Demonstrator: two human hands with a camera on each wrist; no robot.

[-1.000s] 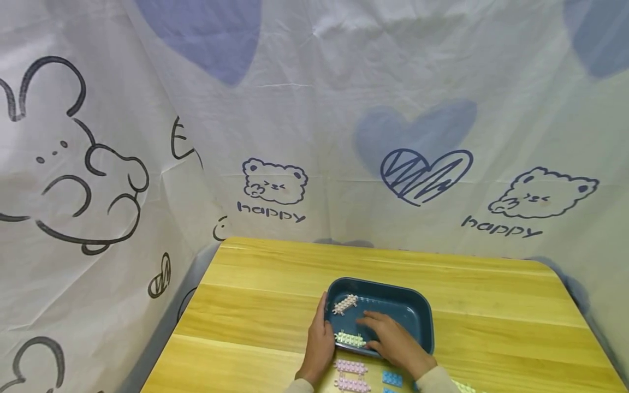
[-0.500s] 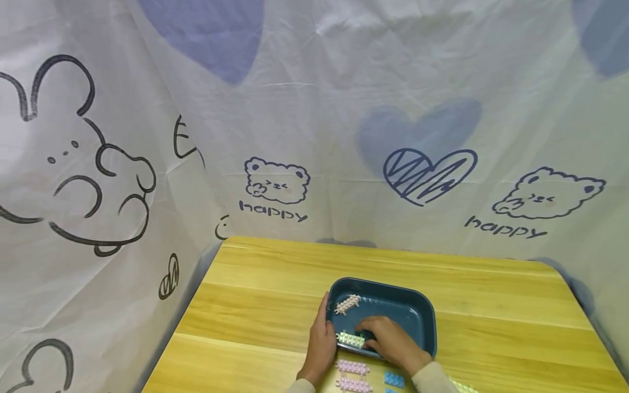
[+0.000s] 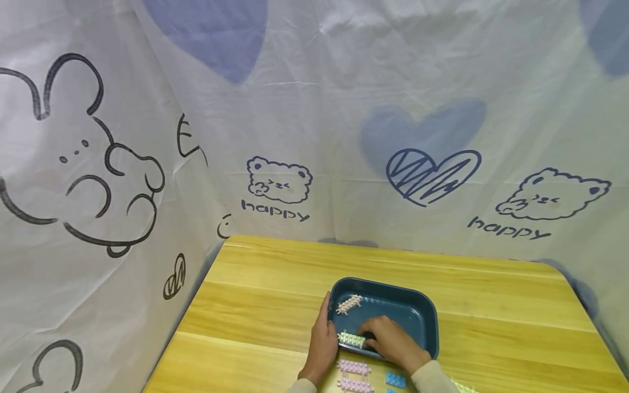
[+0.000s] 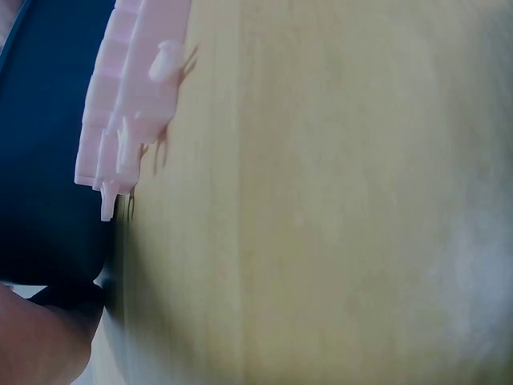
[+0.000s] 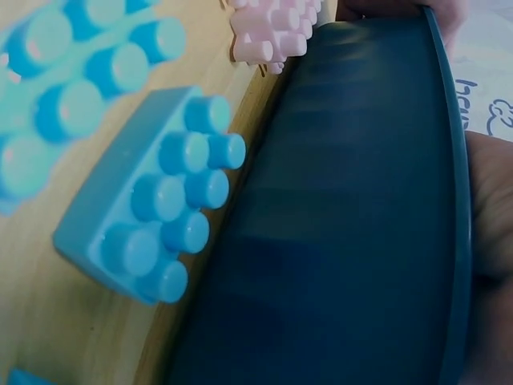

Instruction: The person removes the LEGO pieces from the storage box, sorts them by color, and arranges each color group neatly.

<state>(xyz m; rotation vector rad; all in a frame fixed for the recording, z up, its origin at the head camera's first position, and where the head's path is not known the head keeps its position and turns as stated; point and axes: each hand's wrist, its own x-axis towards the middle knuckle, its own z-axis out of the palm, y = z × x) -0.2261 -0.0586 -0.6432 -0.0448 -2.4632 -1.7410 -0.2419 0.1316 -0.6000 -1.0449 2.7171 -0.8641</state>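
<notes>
A dark teal tray point(image 3: 393, 285) sits on the wooden table. Along its left wall lies my left hand point(image 3: 321, 341), fingers rather straight against the outside. My right hand point(image 3: 390, 341) reaches over the front rim with curled fingers, gripping the right end of a light green studded building block point(image 3: 350, 339) inside. The fingertips are partly hidden. A pale pink-beige block point(image 3: 349, 304) lies in the tray's far left corner. Outside the front wall are two pink blocks point(image 3: 355, 367) and blue studded blocks point(image 5: 160, 192). The right wrist view shows the tray's outer wall point(image 5: 321, 241) close up.
Another light green block point(image 3: 464, 387) shows at the lower edge, beside the right sleeve point(image 3: 434, 377). The yellow wood-grain table point(image 3: 255, 305) spreads out around the tray. A white printed cloth point(image 3: 334, 136) hangs behind and to the left.
My right hand's fingers have gone from spread to curled in at the light green block's end. My left hand stays at the tray's side. The head view has shifted slightly.
</notes>
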